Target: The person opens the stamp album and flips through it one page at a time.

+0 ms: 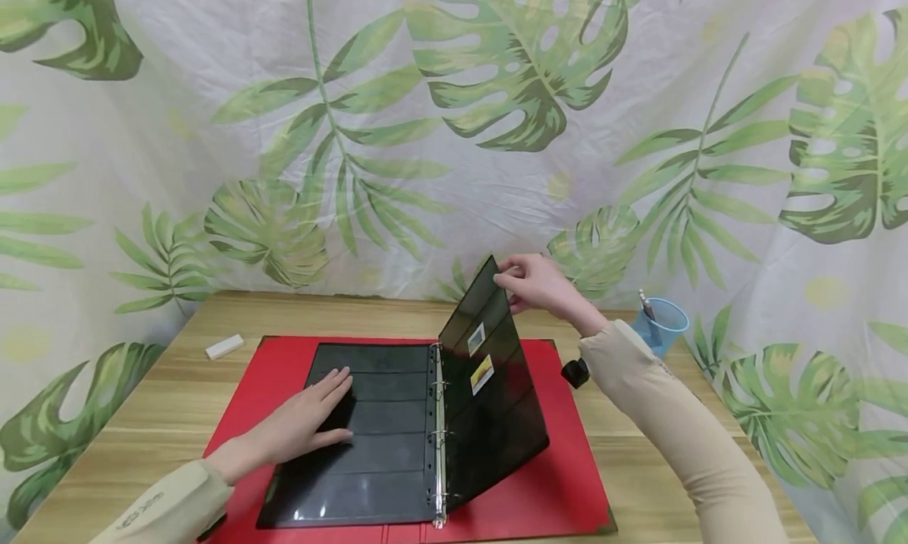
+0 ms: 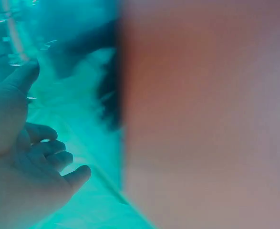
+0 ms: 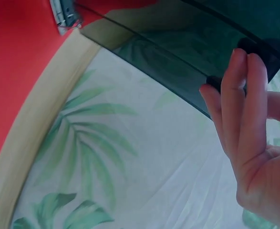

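Observation:
A red ring binder [image 1: 560, 449] lies spread on the wooden table. In the head view my right hand [image 1: 537, 282] pinches the top outer corner of a black stamp album page [image 1: 489, 418], which stands tilted up from the metal rings [image 1: 440, 437]. Two small stamps, one bluish [image 1: 476, 339] and one yellow [image 1: 482, 375], sit in its pockets. The right wrist view shows the fingers of my right hand [image 3: 254, 138] against the dark page [image 3: 163, 62]. My left hand [image 1: 301, 418] rests with extended fingers on the flat left page [image 1: 390, 449]. The left wrist view is strongly tinted and partly blocked.
A white block [image 1: 225, 347], perhaps an eraser, lies left of the binder. At the right back stands a blue cup [image 1: 667, 323] holding a pen or pencil [image 1: 645, 303]. A leaf-patterned cloth [image 1: 383, 134] hangs behind the table.

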Tool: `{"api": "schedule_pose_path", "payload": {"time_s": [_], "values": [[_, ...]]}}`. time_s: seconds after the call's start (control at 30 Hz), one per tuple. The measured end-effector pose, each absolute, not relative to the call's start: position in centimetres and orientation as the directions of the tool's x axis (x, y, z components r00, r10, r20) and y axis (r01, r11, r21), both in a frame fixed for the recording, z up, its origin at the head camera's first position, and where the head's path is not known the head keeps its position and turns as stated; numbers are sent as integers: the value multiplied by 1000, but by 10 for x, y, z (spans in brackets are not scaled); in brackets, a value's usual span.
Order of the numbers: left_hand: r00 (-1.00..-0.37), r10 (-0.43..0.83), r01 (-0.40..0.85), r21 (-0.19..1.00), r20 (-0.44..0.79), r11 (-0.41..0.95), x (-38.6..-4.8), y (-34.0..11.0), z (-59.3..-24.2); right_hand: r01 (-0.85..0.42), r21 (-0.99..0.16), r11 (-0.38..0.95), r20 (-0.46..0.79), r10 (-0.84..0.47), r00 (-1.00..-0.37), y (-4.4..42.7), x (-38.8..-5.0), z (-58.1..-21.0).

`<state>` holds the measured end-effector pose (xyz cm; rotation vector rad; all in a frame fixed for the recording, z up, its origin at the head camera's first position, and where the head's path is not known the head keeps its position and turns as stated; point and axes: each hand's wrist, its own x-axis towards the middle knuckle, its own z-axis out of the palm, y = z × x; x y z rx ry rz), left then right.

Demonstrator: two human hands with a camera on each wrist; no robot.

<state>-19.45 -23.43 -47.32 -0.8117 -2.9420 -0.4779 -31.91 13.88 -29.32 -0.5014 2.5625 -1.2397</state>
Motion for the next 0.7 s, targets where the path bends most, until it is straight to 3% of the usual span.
{"api": "schedule_pose_path", "payload": {"time_s": [0.3, 0.5, 0.7], "values": [[-888, 377, 460, 549, 265, 698, -211, -160, -392, -203, -773, 601, -80, -409, -909, 107, -317, -284], [-938, 320, 298, 772, 130, 561, -224, -116, -346, -200, -791, 579, -79, -421, -904, 90, -317, -286], [-946, 317, 208, 864, 60, 459, -228, -92, -326, -232, -785, 574, -42, -423, -905, 78, -318, -288]]}}
